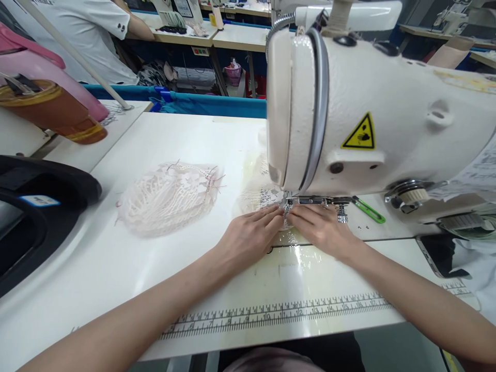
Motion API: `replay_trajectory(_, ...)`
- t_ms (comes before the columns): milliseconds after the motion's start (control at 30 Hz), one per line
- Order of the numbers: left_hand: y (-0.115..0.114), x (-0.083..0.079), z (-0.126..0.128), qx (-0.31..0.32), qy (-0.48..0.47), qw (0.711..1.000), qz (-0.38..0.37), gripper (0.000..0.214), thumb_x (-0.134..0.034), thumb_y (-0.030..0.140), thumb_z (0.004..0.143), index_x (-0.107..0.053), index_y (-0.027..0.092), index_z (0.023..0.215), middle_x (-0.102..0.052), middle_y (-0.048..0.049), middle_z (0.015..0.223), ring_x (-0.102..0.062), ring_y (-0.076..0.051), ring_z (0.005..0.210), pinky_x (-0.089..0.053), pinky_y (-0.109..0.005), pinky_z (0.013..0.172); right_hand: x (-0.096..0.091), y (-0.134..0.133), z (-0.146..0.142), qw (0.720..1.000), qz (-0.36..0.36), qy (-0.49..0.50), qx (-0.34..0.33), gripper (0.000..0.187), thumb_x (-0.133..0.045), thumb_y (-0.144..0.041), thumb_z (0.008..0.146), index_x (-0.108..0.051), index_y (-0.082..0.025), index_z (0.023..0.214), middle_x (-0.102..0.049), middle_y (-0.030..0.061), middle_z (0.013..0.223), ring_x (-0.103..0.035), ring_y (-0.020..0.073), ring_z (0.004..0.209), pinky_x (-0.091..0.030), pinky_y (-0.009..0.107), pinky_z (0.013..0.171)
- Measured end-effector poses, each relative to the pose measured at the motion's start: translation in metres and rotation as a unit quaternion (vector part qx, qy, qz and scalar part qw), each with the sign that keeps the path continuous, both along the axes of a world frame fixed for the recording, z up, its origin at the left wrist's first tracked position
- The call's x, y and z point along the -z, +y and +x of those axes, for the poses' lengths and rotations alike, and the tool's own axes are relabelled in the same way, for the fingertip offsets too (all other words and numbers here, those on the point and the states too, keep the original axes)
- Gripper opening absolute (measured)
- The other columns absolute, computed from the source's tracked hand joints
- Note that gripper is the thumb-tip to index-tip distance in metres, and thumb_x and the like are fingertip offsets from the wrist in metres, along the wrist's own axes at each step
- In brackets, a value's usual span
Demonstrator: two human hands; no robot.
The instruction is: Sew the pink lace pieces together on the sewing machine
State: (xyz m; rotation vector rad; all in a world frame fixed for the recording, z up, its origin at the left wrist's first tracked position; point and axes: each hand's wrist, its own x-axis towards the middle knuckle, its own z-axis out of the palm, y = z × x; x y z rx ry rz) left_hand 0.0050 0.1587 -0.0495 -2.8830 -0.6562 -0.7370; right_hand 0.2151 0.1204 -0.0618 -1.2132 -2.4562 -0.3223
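Under the presser foot of the white sewing machine (349, 119) lies a piece of white lace fabric (267, 196), partly hidden by the machine head. My left hand (258, 230) comes in from the left, its fingers close together on the lace just beside the foot. On the other side, my right hand (320, 227) has its fingers bent together at the lace edge, fingertips near the needle area. Both thumbs are largely hidden. A second lace piece (170, 199) with loose reddish threads rests on the table to the left.
Green-handled thread snips (368, 209) lie right of the foot, and a phone (442, 256) farther right. A ruler strip (271, 312) runs along the front edge. At left are a black curved object (46, 206), an orange-brown cup (50, 111) and a pink bottle (58, 67). Another person (81, 36) sits beyond.
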Motion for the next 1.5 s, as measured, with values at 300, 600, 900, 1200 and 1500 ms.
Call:
replay_trajectory(300, -0.003, -0.003, 0.003, -0.026, -0.006, 1.0, -0.003, 0.02, -0.041, 0.008, 0.087, -0.061, 0.01, 0.092, -0.068, -0.0136, 0.113, -0.065, -0.023, 0.107, -0.057, -0.034, 0.089, -0.002, -0.004, -0.016, 0.997, 0.028, 0.069, -0.017, 0.016, -0.053, -0.01, 0.088, -0.066, -0.019, 0.091, -0.071, -0.0016, 0.092, -0.061, 0.0125, 0.089, -0.045, 0.028, 0.078)
replay_trajectory(600, 0.002, -0.003, -0.002, 0.019, 0.009, 0.999, -0.037, 0.03, -0.042, 0.015, 0.091, -0.056, 0.008, 0.117, -0.064, -0.0125, 0.122, -0.058, -0.022, 0.118, -0.047, -0.039, 0.105, -0.003, -0.006, -0.017, 0.993, 0.014, 0.111, -0.038, 0.018, -0.055, -0.006, 0.085, -0.066, -0.02, 0.085, -0.072, -0.0024, 0.088, -0.064, 0.0127, 0.089, -0.045, 0.028, 0.082)
replay_trajectory(900, 0.002, 0.0, -0.002, 0.003, 0.022, 0.999, -0.027, 0.034, -0.041, 0.016, 0.09, -0.058, 0.008, 0.119, -0.064, -0.0119, 0.123, -0.059, -0.023, 0.117, -0.047, -0.041, 0.105, -0.002, -0.007, -0.015, 0.995, -0.009, 0.095, -0.029, 0.021, -0.054, -0.005, 0.085, -0.067, -0.021, 0.086, -0.072, -0.0028, 0.094, -0.063, 0.0126, 0.094, -0.046, 0.029, 0.086)
replay_trajectory(1200, -0.001, 0.0, 0.001, -0.012, 0.036, 0.999, 0.001, 0.039, -0.043, 0.019, 0.09, -0.059, 0.005, 0.122, -0.062, -0.0126, 0.124, -0.058, -0.026, 0.117, -0.05, -0.041, 0.102, -0.007, -0.009, -0.011, 0.993, -0.03, 0.111, -0.012, 0.021, -0.051, -0.008, 0.089, -0.067, -0.02, 0.091, -0.072, -0.0017, 0.096, -0.062, 0.0128, 0.091, -0.045, 0.029, 0.083)
replay_trajectory(1500, -0.004, 0.003, 0.004, -0.017, 0.033, 0.999, 0.019, 0.038, -0.043, 0.02, 0.09, -0.061, 0.005, 0.12, -0.062, -0.0131, 0.123, -0.058, -0.027, 0.117, -0.051, -0.041, 0.099, -0.002, -0.005, -0.001, 0.995, -0.039, 0.097, -0.008, 0.024, -0.05, -0.01, 0.09, -0.069, -0.023, 0.098, -0.072, 0.0005, 0.099, -0.063, 0.0147, 0.095, -0.048, 0.031, 0.083)
